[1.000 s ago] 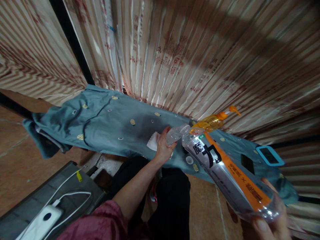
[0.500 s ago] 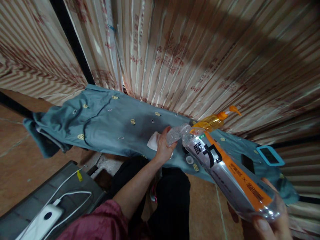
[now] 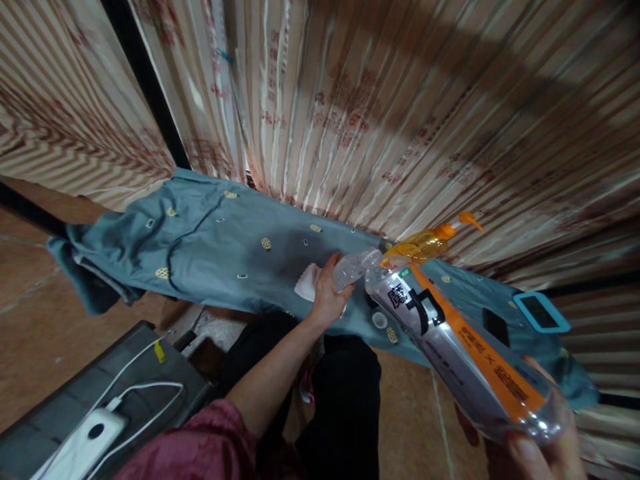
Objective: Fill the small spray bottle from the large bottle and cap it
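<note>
Nothing has shifted since a second ago | my right hand (image 3: pixel 537 453) grips big bottle (image 3: pixel 463 357), tipped mouth-to-mouth into small bottle (image 3: pixel 350 267) clasped by my left hand (image 3: pixel 325 293) over blue cloth (image 3: pixel 215 247) | pouring step; next: steady tilt.

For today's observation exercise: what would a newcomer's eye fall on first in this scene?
The big clear bottle with an orange label, tipped by the right hand at lower right, its mouth meeting a small bottle gripped in the left hand at centre. Beneath them lies a blue-grey cloth, with pleated curtains behind.
</note>
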`<state>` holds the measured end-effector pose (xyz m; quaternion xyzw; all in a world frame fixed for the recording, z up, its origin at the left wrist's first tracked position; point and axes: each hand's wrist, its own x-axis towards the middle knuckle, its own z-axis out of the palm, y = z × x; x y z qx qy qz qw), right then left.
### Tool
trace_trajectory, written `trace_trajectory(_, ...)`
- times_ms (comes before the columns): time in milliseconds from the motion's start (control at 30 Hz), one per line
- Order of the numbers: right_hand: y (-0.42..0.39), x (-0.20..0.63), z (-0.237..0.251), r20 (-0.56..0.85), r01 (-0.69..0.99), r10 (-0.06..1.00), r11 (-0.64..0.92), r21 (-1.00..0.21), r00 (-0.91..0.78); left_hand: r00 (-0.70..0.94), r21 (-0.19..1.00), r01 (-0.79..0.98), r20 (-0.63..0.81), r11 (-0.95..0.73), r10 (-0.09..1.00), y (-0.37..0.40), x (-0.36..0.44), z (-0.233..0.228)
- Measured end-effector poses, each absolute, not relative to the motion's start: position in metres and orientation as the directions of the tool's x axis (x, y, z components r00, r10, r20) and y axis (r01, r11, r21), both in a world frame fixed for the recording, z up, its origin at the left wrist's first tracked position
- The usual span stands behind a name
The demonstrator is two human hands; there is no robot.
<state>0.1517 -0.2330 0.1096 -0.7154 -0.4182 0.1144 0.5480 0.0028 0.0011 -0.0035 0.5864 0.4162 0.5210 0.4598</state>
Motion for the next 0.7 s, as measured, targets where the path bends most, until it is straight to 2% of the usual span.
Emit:
trace_trajectory(200, -0.226, 0.137, 0.126, 0.145, 0.301, 0.673, -0.121, -0.946, 0.725, 0.113, 0.972, -0.003, 0.236, -0.237, 0.965, 0.002, 0.003, -0.006)
trace_trajectory(567, -0.224, 0.141, 0.123, 0.19, 0.334, 0.677, -0.088, -0.938, 0.711, 0.115, 0.971, -0.025, 0.238, -0.237, 0.964, 0.002, 0.004, -0.008)
trace_trajectory(700, -0.222, 0.131, 0.134, 0.132, 0.28, 0.674, -0.115, -0.953, 0.727, 0.119, 0.972, -0.029, 0.236, -0.234, 0.964, 0.003, 0.004, -0.008)
